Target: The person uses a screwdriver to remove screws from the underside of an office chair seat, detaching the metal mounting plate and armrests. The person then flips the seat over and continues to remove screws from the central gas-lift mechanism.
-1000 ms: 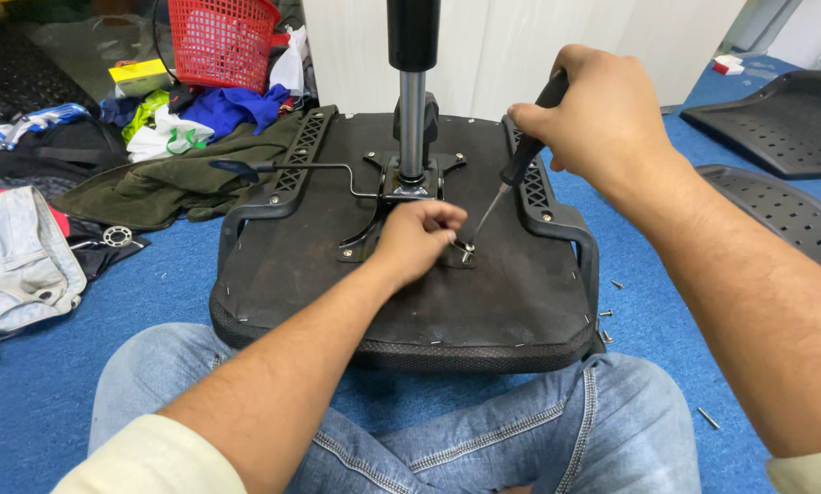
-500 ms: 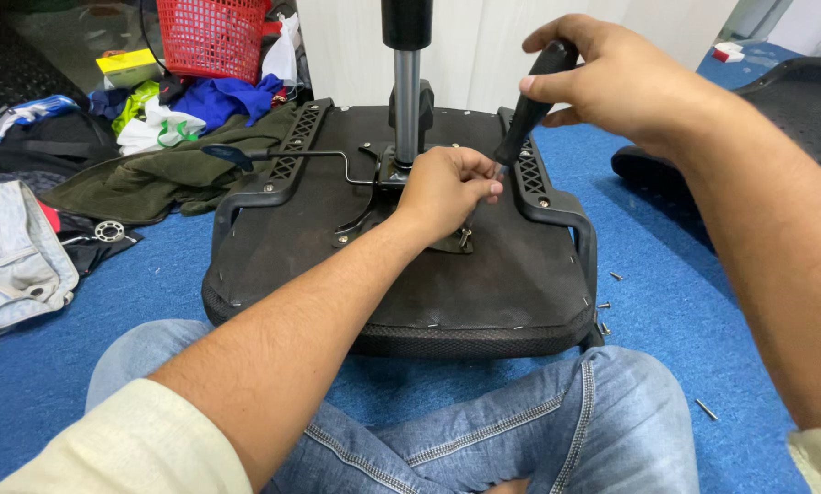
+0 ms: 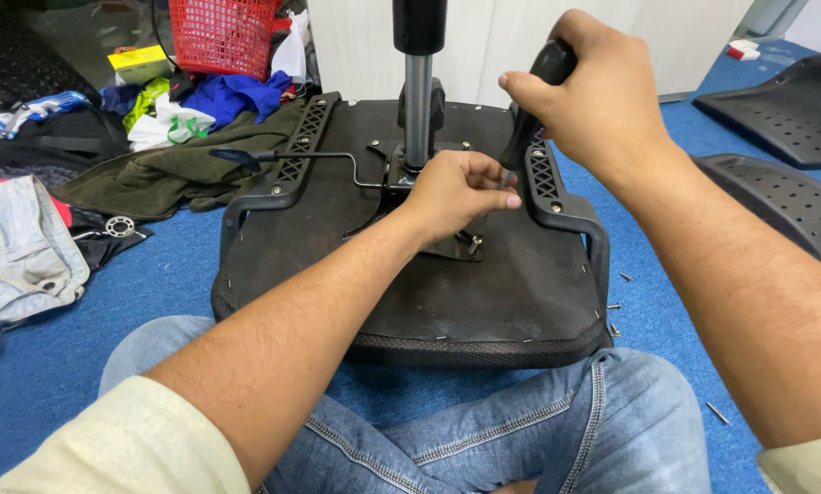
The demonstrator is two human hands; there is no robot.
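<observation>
Mid-fastening at frame centre: right hand clenched on black screwdriver handle, left hand pinching its shaft above screw in mechanism plate on upturned chair seat; next likely calls for seating tip squarely.

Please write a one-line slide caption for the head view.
Right hand grips a black-handled screwdriver while left hand steadies its tip over an upturned black chair seat.
</observation>
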